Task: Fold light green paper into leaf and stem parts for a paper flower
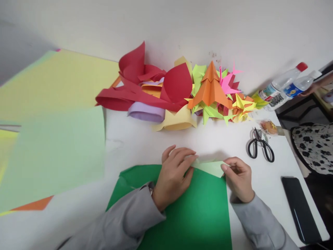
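Observation:
A small folded piece of pale green paper [211,168] is at the far edge of a dark green sheet [197,211]. My right hand [239,177] pinches its right end between thumb and fingers. At the other end, the bent fingers of my left hand [175,177] close on the paper, hiding its left tip. The wrist and sleeve of my left arm cross over the green sheet.
Large coloured sheets, a pale green one [62,156] on top, cover the left. Along the wall lie red paper bands [130,93], folded paper shapes such as an orange one [211,88], and two bottles [275,88]. Black-handled scissors [260,144] and a phone [300,210] lie right.

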`<state>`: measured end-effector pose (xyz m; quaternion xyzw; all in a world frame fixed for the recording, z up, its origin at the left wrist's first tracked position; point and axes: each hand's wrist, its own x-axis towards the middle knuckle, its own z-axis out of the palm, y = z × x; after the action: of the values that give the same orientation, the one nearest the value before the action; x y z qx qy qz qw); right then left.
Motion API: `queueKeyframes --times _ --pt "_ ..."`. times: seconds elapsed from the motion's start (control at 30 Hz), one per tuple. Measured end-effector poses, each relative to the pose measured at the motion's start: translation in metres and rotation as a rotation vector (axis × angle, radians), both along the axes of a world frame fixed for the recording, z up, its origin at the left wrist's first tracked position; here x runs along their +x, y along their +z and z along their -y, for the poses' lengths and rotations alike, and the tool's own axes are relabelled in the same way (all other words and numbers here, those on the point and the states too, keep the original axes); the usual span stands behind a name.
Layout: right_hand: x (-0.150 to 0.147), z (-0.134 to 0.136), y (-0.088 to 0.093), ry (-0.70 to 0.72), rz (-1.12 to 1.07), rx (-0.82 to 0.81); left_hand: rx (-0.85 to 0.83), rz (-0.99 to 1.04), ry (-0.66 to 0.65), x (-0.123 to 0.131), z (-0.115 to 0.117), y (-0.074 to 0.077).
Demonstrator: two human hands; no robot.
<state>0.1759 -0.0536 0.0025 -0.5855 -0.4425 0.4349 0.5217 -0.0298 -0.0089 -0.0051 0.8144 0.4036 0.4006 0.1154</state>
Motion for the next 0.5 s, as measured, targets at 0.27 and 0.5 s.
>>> queueKeyframes --times 0.27,0.5 --pt "0.009 -0.014 0.012 -0.043 -0.234 -0.020 -0.353 0.132 -0.394 -0.003 0.001 0.005" --pt "0.007 -0.002 -0.003 0.389 -0.139 0.005 -0.474 0.011 -0.490 0.005 0.004 0.011"
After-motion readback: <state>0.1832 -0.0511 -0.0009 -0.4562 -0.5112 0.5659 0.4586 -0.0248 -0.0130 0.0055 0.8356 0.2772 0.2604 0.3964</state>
